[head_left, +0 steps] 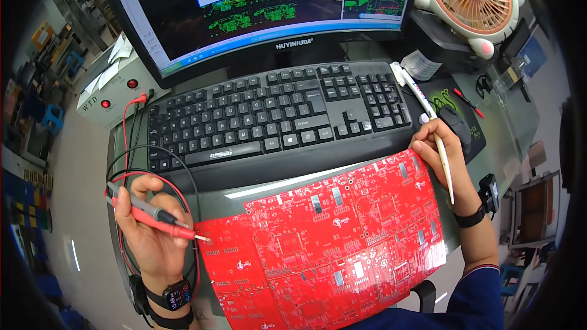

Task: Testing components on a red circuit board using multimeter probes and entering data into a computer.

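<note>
A large red circuit board (348, 241) lies tilted in front of me, its near part overhanging toward my lap. My left hand (153, 247) is closed round two test probes, a red probe (156, 219) and a grey-black probe (145, 205). The red probe's metal tip reaches the board's left upper corner; whether it touches, I cannot tell. At the board's far right corner, my right hand (441, 146) pinches the edge. Held in the same hand is a long white-handled brush (418, 93), its head pointing away toward the keyboard's right end.
A black keyboard (244, 116) sits just beyond the board, below a monitor (220, 55). Red and black leads run to a grey box (119, 88) at left. On the right are a mouse (454, 123), a red pen (468, 102) and a fan (471, 0).
</note>
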Demonstrator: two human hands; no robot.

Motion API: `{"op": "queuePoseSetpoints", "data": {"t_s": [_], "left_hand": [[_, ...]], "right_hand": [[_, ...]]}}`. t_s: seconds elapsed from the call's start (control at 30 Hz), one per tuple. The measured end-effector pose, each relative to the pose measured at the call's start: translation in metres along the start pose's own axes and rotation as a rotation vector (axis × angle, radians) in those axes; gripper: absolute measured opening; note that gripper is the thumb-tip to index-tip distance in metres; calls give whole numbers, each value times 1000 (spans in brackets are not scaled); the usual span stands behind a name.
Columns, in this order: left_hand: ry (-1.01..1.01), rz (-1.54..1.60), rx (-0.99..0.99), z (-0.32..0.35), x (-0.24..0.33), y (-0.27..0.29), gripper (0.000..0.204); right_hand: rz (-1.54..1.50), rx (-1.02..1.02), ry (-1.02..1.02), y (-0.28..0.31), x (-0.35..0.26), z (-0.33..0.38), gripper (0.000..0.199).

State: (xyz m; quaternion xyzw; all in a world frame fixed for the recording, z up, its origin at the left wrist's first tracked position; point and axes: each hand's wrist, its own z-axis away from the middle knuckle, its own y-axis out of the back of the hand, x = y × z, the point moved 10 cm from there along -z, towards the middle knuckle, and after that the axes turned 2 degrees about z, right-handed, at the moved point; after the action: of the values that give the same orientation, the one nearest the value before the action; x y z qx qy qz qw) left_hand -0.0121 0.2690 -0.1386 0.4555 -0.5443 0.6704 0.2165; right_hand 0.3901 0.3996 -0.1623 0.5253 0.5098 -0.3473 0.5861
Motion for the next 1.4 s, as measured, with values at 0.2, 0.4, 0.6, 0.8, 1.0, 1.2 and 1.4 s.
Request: {"op": "queuePoseSetpoints", "data": {"t_s": [0.2,0.4,0.6,0.8,1.0,1.2,1.4], "left_hand": [[-4,28,-40,3,-3,2,36],[18,-166,1,4,-2,2,37],[8,-231,-15,4,-4,-2,30],[28,-238,-137,6,-5,-14,31],[104,-341,-72,9,-7,-10,27],[76,-266,-96,7,-10,-15,27],[91,-279,-85,5,-11,-10,23]], "right_hand": [[-21,1,74,2,-4,1,11],[74,14,107,3,-8,3,10],[247,29,164,4,-14,3,9],[254,44,182,4,-20,4,9],[232,68,207,6,-22,6,9],[177,41,277,5,-28,12,12],[132,32,363,2,-37,15,14]]}}
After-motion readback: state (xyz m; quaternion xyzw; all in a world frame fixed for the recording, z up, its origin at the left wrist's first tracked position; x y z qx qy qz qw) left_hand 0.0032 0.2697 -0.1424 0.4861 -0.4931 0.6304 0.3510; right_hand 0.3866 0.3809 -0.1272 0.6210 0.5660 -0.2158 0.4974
